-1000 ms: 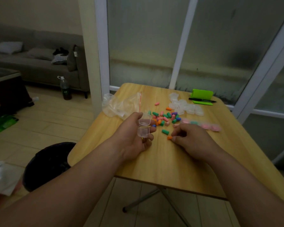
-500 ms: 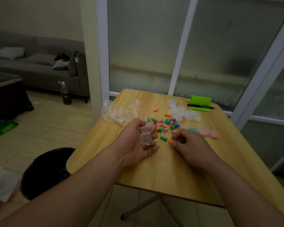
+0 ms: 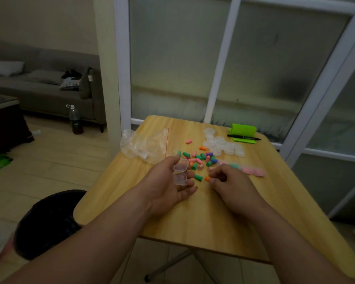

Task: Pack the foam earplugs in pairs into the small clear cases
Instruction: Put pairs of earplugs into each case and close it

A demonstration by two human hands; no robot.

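One head view carries everything. The left hand grips an open clear case between thumb and fingers, and both halves look empty (dim light leaves some doubt). Just right of it, the right hand pinches an orange earplug, whose long axis points roughly leftward at the case. A green earplug lies on the table between them. Beyond sit the loose earplugs, a heap of empty cases and filled cases.
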